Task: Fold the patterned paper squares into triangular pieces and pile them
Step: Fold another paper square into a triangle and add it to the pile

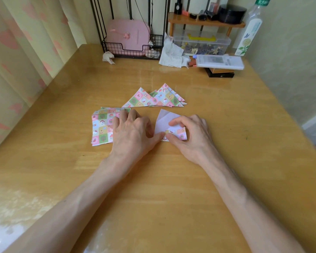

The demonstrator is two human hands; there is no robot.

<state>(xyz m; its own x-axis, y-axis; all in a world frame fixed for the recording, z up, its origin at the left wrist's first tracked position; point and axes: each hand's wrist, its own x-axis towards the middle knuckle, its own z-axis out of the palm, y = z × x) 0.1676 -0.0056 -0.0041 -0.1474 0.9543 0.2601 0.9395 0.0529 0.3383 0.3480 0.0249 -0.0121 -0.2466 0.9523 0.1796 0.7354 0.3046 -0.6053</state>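
On the table point(153, 179) the stack of squares point(101, 127) lies left, under the left hand point(133, 130); the sheet point(163, 121) lies just right of it, pinched by the right hand point(192, 136). The pile of triangles point(159, 99) lies behind both, and a wire rack point(128, 50) stands at the far edge.

A home room: pink-patterned curtains point(26, 52) hang left of the fingers point(128, 115), and beyond them a small wooden shelf point(186, 21) of cosmetics and a wire rack point(117, 50) crowd the bench point(171, 179).

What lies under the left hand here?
The left hand lies over the stack of unfolded patterned squares, covering its right edge. How many sheets there are, or what the fingertips touch, is hidden.
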